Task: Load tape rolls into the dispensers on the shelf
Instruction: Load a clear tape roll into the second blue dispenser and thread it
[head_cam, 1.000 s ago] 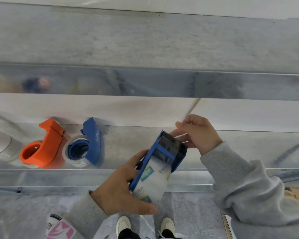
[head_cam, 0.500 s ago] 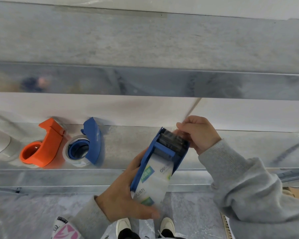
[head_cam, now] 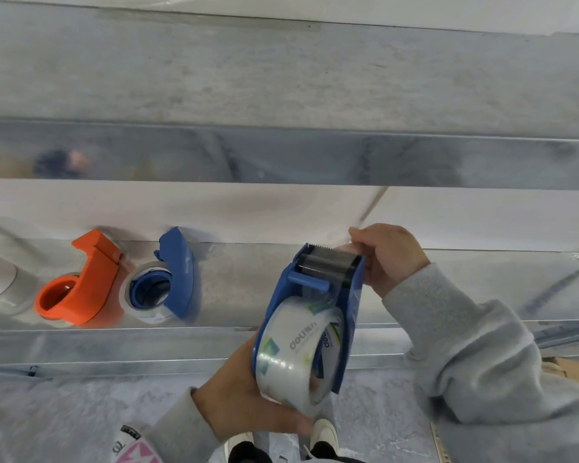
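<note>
Tape roll (head_cam: 295,355) sits inside the blue dispenser (head_cam: 350,329), held up in the air just in front of the shelf (head_cam: 248,282) front edge, right of the middle. 2 more lie on the shelf's left part, near the back: an orange dispenser (head_cam: 84,285) & a 2nd blue dispenser (head_cam: 181,272), both w/ a roll in them, so those look done. This one looks nearly done too: I think the tape end must go over the teeth, then it goes on the shelf. Left hand (head_cam: 248,402) curls round the tape roll from below. Right hand (head_cam: 391,259) is curled & pinches the blue dispenser's cutter end, prob. the loose tape there; too blurry to be sure.
</note>
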